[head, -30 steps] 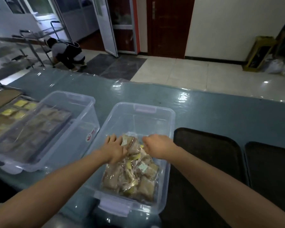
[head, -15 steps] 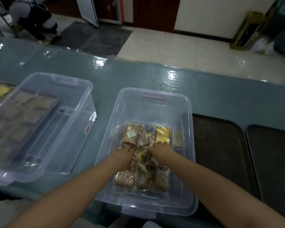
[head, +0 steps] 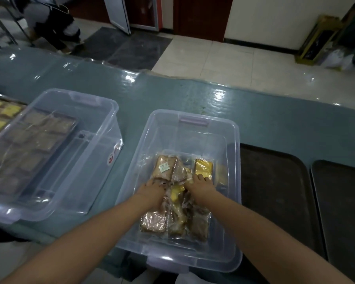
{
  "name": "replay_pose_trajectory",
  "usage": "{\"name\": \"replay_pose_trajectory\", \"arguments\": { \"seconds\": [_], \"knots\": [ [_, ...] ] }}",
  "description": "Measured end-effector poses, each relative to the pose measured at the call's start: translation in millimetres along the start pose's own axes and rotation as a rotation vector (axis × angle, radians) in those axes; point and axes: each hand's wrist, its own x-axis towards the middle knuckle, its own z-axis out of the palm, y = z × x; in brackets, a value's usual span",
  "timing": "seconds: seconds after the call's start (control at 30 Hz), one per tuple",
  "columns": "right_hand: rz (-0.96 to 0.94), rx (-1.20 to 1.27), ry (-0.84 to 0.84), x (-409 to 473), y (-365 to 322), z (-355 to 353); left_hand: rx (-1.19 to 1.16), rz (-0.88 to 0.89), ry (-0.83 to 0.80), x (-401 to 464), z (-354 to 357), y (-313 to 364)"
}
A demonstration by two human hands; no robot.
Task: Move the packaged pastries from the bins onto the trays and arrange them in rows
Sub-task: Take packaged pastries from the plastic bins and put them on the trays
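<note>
While packaged pastries [head: 173, 199] lie heaped inside clear bin [head: 237, 203] on teal counter [head: 275, 124], both hands reach into heap. Left hand [head: 152, 192] and right hand [head: 201, 186] buried among packets; finger state cannot tell. Two dark trays [head: 275, 191] just right of bin, bare. Second clear bin [head: 94, 160] stands left.

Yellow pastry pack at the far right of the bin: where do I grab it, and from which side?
Probably pinch the yellow pack by its far short edge, coming from above. It lies flat, its near end sits under the right hand, and the bin wall crowds its right side.
</note>
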Motion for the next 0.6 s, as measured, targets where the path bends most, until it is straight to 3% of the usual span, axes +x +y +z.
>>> {"name": "replay_pose_trajectory", "arguments": {
  "seconds": [0.37, 0.6],
  "knots": [
    [-0.11, -0.021, -0.106, -4, 23, -26, -0.102, 0.037, -0.058, -18, -33, 0],
    [-0.07, 0.079, 0.097, -1, 51, -107, -0.125, 0.026, 0.109, -17, -115, -26]
  ]
}}
